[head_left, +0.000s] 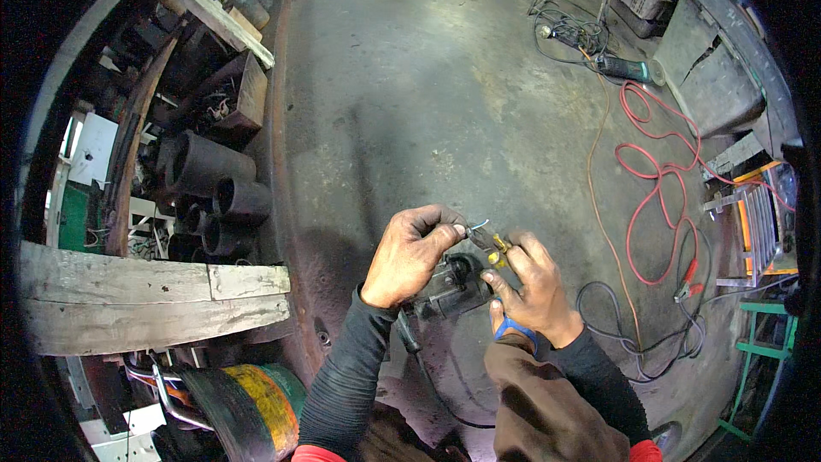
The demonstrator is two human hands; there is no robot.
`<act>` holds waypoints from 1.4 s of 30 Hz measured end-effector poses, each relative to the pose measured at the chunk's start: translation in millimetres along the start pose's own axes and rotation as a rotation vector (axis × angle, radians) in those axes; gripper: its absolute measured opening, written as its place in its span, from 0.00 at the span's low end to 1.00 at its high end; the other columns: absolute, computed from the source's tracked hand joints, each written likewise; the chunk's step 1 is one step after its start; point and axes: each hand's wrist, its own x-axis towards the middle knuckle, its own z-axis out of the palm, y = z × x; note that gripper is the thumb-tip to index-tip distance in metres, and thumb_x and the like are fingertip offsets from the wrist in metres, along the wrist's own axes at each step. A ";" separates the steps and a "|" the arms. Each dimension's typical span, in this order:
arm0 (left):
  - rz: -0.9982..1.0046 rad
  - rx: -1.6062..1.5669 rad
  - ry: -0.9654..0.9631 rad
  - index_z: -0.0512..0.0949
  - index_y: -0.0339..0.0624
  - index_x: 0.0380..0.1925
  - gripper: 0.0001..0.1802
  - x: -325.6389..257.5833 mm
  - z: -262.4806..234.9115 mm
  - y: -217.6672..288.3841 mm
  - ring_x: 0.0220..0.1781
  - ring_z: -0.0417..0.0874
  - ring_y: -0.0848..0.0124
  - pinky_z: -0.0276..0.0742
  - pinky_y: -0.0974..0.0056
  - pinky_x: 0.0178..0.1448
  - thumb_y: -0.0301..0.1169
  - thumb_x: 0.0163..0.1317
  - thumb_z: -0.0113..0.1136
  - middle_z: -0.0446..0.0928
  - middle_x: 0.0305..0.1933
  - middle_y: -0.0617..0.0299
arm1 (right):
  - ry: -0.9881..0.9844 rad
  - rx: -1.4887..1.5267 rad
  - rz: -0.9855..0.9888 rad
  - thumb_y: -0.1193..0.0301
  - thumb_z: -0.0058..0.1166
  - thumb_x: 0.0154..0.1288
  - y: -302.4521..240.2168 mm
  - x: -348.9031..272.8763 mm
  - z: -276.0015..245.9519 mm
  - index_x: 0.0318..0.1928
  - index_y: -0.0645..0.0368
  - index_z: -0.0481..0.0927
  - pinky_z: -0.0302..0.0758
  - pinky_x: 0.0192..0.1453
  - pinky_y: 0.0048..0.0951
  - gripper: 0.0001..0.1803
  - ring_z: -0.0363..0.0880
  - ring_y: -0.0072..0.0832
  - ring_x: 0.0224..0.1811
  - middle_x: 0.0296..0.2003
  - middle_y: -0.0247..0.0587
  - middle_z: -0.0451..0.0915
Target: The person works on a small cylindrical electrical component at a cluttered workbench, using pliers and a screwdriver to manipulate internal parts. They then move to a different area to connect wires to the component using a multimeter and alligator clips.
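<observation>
My left hand (409, 255) is closed in a pinch on a thin wire (481, 225), whose pale blue end sticks out past the fingertips. My right hand (532, 287) is wrapped around pliers with yellow handles (498, 258). The jaws of the pliers meet the wire close to my left fingertips, though the exact contact is too small to make out. Below both hands lies a dark power tool (453, 287), partly hidden by them. A black cord (428, 376) runs from its handle end toward my legs. Beside my right wrist shows a blue strap (517, 329).
On the right, a red cable (654, 171) loops over the concrete floor (410, 103) near a red clamp (688, 282). An angle grinder (629, 68) lies at the back right. Left are a wooden beam (154, 299), dark pipe pieces (209, 162) and a striped drum (256, 402).
</observation>
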 end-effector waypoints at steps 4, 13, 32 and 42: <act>0.125 0.164 0.131 0.81 0.34 0.34 0.10 -2.0 12.5 -5.1 0.28 0.71 0.76 0.71 0.65 0.35 0.32 0.66 0.68 0.75 0.24 0.61 | -0.283 0.439 0.404 0.63 0.71 0.65 8.3 -5.0 -9.1 0.44 0.66 0.83 0.77 0.40 0.40 0.19 0.82 0.39 0.38 0.37 0.44 0.82; 0.366 0.418 0.303 0.72 0.34 0.21 0.20 -0.9 38.0 -32.9 0.21 0.72 0.66 0.70 0.60 0.29 0.28 0.54 0.79 0.73 0.20 0.51 | -0.283 0.505 0.470 0.65 0.70 0.66 12.9 -18.2 -5.0 0.47 0.67 0.85 0.76 0.55 0.33 0.17 0.83 0.35 0.48 0.43 0.41 0.83; 0.247 0.397 0.686 0.81 0.40 0.26 0.19 -21.0 53.3 -82.6 0.34 0.84 0.49 0.79 0.50 0.39 0.42 0.55 0.80 0.81 0.30 0.50 | 0.062 -0.016 0.825 0.54 0.67 0.69 16.9 -22.5 11.6 0.56 0.66 0.82 0.76 0.62 0.47 0.28 0.81 0.53 0.56 0.51 0.59 0.83; 0.198 0.377 0.665 0.80 0.32 0.51 0.18 -113.8 53.3 -70.3 0.55 0.79 0.42 0.75 0.46 0.62 0.36 0.70 0.60 0.79 0.50 0.41 | 0.125 0.255 -0.900 0.66 0.66 0.65 -399.5 217.3 -70.1 0.50 0.61 0.83 0.79 0.52 0.46 0.17 0.82 0.50 0.47 0.45 0.53 0.81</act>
